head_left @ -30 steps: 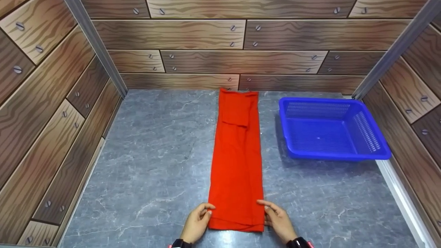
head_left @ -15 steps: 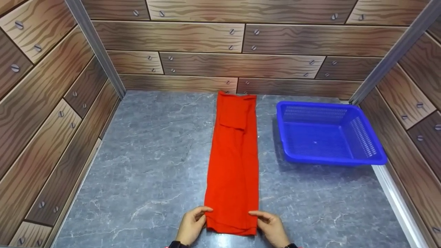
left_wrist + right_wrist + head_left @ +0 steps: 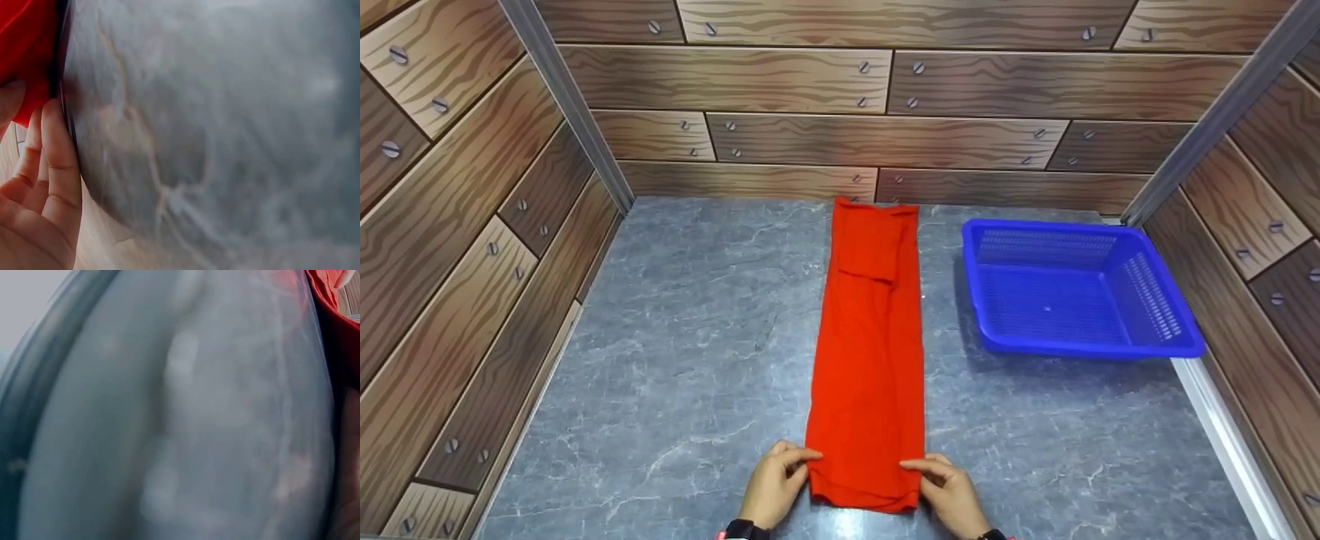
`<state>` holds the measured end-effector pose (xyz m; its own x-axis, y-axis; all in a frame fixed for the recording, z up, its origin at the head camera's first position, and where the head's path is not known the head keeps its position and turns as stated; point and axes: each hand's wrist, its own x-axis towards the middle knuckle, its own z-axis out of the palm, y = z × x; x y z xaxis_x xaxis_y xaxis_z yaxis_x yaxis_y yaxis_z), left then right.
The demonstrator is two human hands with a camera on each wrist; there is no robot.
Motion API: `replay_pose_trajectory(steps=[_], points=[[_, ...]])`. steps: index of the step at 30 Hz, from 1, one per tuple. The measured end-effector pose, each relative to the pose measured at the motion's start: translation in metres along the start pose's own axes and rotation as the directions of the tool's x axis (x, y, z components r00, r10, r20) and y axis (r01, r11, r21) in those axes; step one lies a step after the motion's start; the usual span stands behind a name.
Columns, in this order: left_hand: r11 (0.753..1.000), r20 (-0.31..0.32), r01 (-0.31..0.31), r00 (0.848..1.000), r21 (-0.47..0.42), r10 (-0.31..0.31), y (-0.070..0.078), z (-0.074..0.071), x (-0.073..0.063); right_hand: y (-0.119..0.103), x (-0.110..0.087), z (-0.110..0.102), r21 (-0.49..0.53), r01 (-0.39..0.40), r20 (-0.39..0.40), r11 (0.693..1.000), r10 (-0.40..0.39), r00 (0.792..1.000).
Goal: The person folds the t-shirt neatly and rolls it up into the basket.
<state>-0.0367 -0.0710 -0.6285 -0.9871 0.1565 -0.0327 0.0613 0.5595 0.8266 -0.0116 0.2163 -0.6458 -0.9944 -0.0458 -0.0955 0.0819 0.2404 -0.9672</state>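
Observation:
A red garment (image 3: 859, 375), folded into a long narrow strip, lies lengthwise from the back wall to the near side in the head view. A smaller square flap is folded over its far end. Its layered hem edges show at the near end. My left hand (image 3: 772, 484) pinches the left edge close to that end; in the left wrist view the thumb and fingertips meet at the red cloth (image 3: 25, 56). On the opposite edge my right hand (image 3: 951, 496) pinches the garment with the index finger on top. Little of the right hand (image 3: 349, 461) shows in the right wrist view.
A blue plastic basket (image 3: 986, 330) with perforated sides and nothing in it stands to the right of the garment. The grey marbled table (image 3: 697, 337) is enclosed by wood-patterned walls (image 3: 780, 82) at the back and both sides.
Both hands have shifted slightly toward the near edge, and the right hand now pinches the garment's right edge more closely. The camera view moved a little; the basket stayed put.

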Motion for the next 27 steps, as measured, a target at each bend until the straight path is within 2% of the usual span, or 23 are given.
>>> replay_pose_trajectory(steps=[7, 9, 11, 13, 16, 18, 19, 20, 22, 23, 27], points=[[0.999, -0.004, -0.026, 1.000, -0.042, 0.026, -0.005, -0.004, -0.003, 0.000, -0.002, 0.008, -0.024, 0.025, -0.070, 0.999, -0.027, 0.997], [0.997, -0.005, -0.019, 1.000, -0.069, 0.019, -0.006, -0.005, -0.004, 0.000, -0.003, 0.009, -0.008, 0.076, -0.106, 0.997, -0.076, 0.991], [0.997, -0.018, -0.024, 1.000, -0.080, 0.023, -0.005, -0.006, -0.004, 0.000, -0.003, 0.009, -0.008, 0.179, -0.152, 0.984, -0.178, 0.972], [0.996, -0.043, -0.053, 0.998, -0.076, 0.050, -0.004, -0.009, -0.003, 0.001, -0.002, 0.006, -0.017, 0.315, -0.172, 0.949, -0.313, 0.934], [0.990, -0.086, -0.129, 0.989, -0.060, 0.124, 0.001, -0.016, 0.002, -0.002, 0.005, -0.002, -0.071, 0.512, -0.163, 0.856, -0.516, 0.841], [0.979, -0.102, -0.193, 0.977, -0.068, 0.186, 0.006, -0.022, 0.008, -0.005, 0.013, -0.009, -0.121, 0.598, -0.121, 0.793, -0.609, 0.784], [0.972, -0.103, -0.222, 0.972, -0.082, 0.213, 0.008, -0.024, 0.012, -0.007, 0.017, -0.012, -0.138, 0.626, -0.098, 0.767, -0.640, 0.762], [0.965, -0.099, -0.243, 0.967, -0.101, 0.233, 0.011, -0.027, 0.016, -0.010, 0.022, -0.016, -0.150, 0.640, -0.077, 0.753, -0.655, 0.752], [0.953, -0.080, -0.264, 0.964, -0.150, 0.255, 0.014, -0.031, 0.026, -0.014, 0.031, -0.022, -0.166, 0.648, -0.037, 0.744, -0.661, 0.750], [0.948, -0.066, -0.266, 0.964, -0.176, 0.258, 0.016, -0.033, 0.031, -0.017, 0.036, -0.024, -0.159, 0.637, -0.023, 0.754, -0.648, 0.761], [0.934, -0.016, -0.235, 0.971, -0.271, 0.240, 0.022, -0.040, 0.056, -0.031, 0.054, -0.031, -0.074, 0.528, -0.005, 0.846, -0.530, 0.848]])
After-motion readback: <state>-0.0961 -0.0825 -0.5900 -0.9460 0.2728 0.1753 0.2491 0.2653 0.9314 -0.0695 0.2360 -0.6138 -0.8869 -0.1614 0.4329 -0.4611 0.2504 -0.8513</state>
